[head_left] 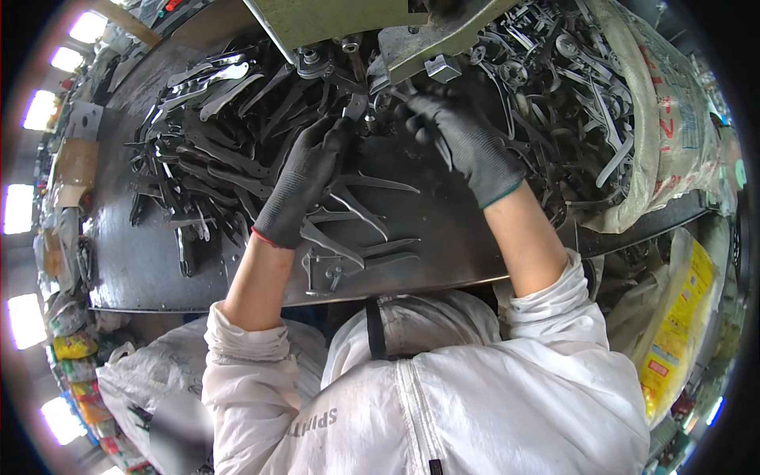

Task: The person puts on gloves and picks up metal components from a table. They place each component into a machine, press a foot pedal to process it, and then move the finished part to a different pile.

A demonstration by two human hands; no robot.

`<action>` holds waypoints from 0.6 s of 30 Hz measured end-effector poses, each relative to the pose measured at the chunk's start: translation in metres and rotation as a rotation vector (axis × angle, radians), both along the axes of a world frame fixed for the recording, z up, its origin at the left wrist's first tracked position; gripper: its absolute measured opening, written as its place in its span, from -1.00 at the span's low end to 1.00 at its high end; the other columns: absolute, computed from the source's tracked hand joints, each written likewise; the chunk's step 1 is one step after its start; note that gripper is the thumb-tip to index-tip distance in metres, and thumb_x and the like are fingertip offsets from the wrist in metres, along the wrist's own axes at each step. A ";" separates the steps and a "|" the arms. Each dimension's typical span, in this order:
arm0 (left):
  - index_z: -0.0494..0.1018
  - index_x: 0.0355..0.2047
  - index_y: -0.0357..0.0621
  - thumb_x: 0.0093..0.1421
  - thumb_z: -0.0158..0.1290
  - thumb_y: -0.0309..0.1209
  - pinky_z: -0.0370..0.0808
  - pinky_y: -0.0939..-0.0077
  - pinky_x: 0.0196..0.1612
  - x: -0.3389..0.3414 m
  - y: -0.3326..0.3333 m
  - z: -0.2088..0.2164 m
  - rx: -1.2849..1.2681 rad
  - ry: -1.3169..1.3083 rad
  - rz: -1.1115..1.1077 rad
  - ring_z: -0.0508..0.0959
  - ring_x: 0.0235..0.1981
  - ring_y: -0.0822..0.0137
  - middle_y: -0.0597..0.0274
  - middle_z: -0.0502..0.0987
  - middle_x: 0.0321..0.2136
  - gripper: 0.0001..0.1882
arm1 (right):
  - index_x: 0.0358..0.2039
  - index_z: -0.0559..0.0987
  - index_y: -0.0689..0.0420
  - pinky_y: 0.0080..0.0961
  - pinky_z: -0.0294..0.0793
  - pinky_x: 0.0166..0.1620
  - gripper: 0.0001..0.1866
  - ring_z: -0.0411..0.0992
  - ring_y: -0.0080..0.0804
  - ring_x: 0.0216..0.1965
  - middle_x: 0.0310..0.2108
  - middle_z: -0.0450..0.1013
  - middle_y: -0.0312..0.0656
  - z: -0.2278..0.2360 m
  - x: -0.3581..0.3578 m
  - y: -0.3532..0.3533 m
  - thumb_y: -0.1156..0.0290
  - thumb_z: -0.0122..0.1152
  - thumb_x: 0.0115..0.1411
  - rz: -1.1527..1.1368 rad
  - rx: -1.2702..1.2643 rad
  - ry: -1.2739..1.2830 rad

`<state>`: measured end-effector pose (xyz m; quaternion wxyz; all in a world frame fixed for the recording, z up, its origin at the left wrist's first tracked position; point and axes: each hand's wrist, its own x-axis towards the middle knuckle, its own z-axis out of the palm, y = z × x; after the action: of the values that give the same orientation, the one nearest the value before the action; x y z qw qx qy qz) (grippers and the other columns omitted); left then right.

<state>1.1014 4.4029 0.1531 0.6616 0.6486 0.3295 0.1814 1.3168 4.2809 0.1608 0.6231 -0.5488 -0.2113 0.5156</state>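
My left hand (305,170), in a dark grey knit glove with a red cuff, is closed with thumb and fingers on a flat metal piece (355,107) under the machine head. My right hand (467,142), gloved alike with a green cuff, is closed too. A thin curved metal lever (442,146) sticks out below its fingers, and its fingertips reach a small metal part by the machine. What else they pinch is hidden. Between my forearms several curved metal handles (360,214) lie on the dark metal table (443,237).
The pale green machine (332,20) overhangs the work spot, with a metal block (442,69) at its lower edge. To the left spreads a heap of dark handles (214,162). Loose silver levers (609,119) fill an open woven sack (645,150) at the right.
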 end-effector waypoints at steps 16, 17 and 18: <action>0.49 0.00 -0.32 0.45 0.03 -0.32 0.60 0.47 -0.29 0.016 0.013 -0.010 -0.199 0.003 0.003 0.62 -0.36 0.42 0.15 0.61 -0.29 -0.71 | -0.06 0.63 0.15 -0.58 0.53 -0.28 -0.81 0.48 -0.67 -0.31 -0.29 0.59 -0.32 -0.033 -0.029 0.031 0.37 0.23 0.39 0.097 0.164 -0.307; 0.49 0.00 -0.32 0.45 0.02 -0.35 0.59 0.46 -0.31 0.017 0.012 -0.012 -0.177 0.071 0.013 0.61 -0.37 0.44 0.15 0.61 -0.29 -0.72 | -0.07 0.64 0.15 -0.55 0.51 -0.27 -0.82 0.47 -0.69 -0.32 -0.29 0.59 -0.33 -0.036 -0.029 0.035 0.37 0.22 0.40 0.132 0.152 -0.386; 0.49 0.00 -0.32 0.45 0.02 -0.35 0.59 0.46 -0.31 0.019 0.009 -0.014 -0.171 0.074 0.025 0.61 -0.37 0.44 0.15 0.61 -0.29 -0.72 | -0.07 0.64 0.15 -0.55 0.51 -0.27 -0.82 0.47 -0.69 -0.32 -0.29 0.59 -0.33 -0.039 -0.029 0.034 0.37 0.22 0.40 0.142 0.160 -0.381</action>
<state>1.1202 4.4122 0.1391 0.6998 0.5916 0.3761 0.1369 1.2873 4.3145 0.1216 0.5756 -0.5688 -0.4038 0.4267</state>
